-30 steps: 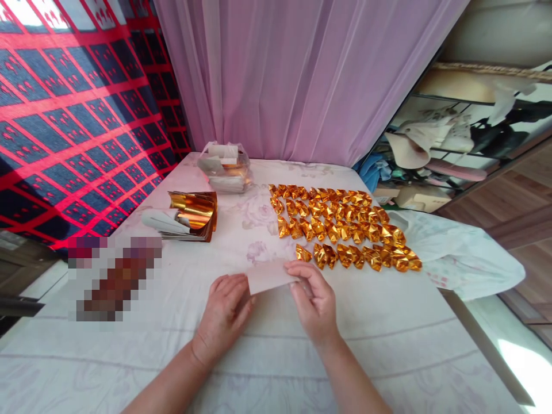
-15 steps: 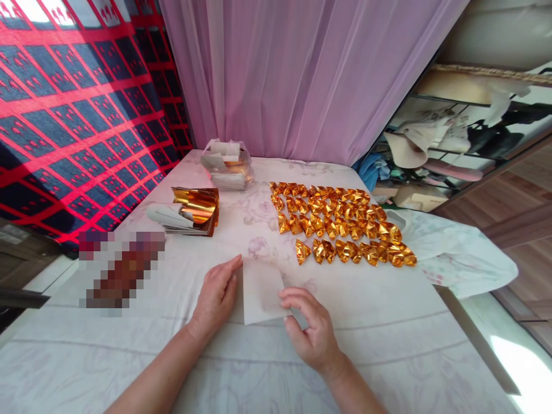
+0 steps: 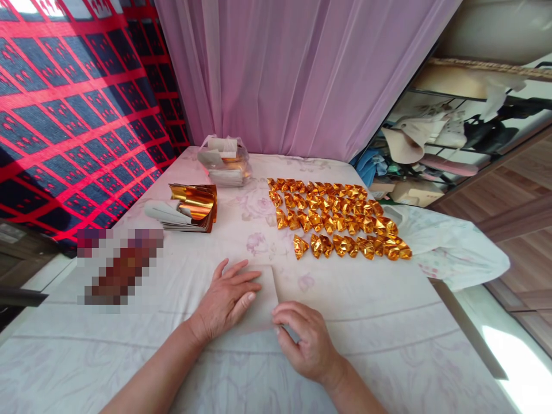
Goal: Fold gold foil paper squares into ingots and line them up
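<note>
On the worktop (image 3: 366,325), a pale sheet (image 3: 264,302) lies at both hands.
Seemingly to steady it, the left hand (image 3: 228,299) rests over the sheet, fingers spread and gripping nothing; the right hand's (image 3: 306,339) fingers pinch its near right corner. A foil stack (image 3: 196,208) sits leftward, probably within easy reach; folded gold pieces (image 3: 330,223) stand in rows beyond, apparently out of the hands' way.

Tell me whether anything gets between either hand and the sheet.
Nothing visible does. The left hand lies on the sheet; the right hand's fingertips are at its near right corner. The gold pieces sit farther off, beyond both hands.
</note>
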`<move>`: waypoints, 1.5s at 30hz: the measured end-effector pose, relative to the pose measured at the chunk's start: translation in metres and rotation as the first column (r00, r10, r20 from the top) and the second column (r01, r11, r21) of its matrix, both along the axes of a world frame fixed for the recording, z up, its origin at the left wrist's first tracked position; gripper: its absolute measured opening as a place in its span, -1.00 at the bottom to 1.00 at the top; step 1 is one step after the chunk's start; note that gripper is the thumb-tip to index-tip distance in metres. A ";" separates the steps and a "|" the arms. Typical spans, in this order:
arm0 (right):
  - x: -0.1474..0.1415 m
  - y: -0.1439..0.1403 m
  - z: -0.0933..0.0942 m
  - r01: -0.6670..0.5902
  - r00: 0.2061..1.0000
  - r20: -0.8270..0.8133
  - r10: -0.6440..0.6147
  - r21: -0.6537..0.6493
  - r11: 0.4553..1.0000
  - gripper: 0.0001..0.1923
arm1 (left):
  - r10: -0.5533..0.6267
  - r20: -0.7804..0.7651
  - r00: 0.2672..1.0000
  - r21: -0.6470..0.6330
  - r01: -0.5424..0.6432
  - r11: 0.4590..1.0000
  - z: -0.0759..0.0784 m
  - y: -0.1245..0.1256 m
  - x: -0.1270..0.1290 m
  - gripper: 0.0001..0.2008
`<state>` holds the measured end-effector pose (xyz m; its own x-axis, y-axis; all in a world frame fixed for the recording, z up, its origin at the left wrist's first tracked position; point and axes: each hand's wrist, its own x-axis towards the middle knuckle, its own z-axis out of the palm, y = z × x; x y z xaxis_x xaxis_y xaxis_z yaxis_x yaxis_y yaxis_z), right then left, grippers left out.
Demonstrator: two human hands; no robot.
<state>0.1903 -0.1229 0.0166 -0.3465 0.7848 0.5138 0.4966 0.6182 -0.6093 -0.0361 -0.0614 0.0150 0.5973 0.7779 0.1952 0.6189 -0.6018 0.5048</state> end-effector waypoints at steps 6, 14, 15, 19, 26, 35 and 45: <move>0.000 0.009 0.007 0.015 1.000 0.024 -0.015 -0.028 1.000 -0.88 | 0.014 0.001 1.000 -0.133 -0.014 0.991 0.002 0.003 0.001 -0.61; -0.011 0.046 0.004 0.196 0.980 0.076 -0.184 -0.187 0.963 -0.85 | 0.083 0.119 0.989 -0.242 -0.052 0.969 0.006 0.006 -0.002 -0.50; -0.013 0.052 0.002 0.229 0.972 0.108 -0.209 -0.223 0.948 -0.85 | 0.097 0.138 0.986 -0.241 -0.061 0.968 0.004 0.007 -0.002 -0.49; -0.019 0.065 -0.006 0.372 0.916 0.268 -0.298 -0.293 0.881 -0.87 | 0.247 0.242 0.938 -0.181 -0.207 0.961 -0.003 0.007 -0.006 -0.49; -0.023 0.067 -0.009 0.399 0.887 0.338 -0.315 -0.218 0.891 -0.88 | 0.130 0.085 0.988 0.247 -0.148 0.958 0.004 -0.015 0.014 -0.70; -0.020 0.076 -0.013 0.348 0.905 0.329 -0.270 -0.207 0.914 -0.85 | 0.137 -0.104 0.985 0.298 -0.101 0.949 -0.003 -0.037 0.030 -0.63; -0.021 0.085 0.004 0.341 0.820 0.550 -0.160 -0.245 0.908 -0.84 | 0.133 -0.116 0.984 0.244 -0.101 0.964 -0.003 -0.035 0.027 -0.65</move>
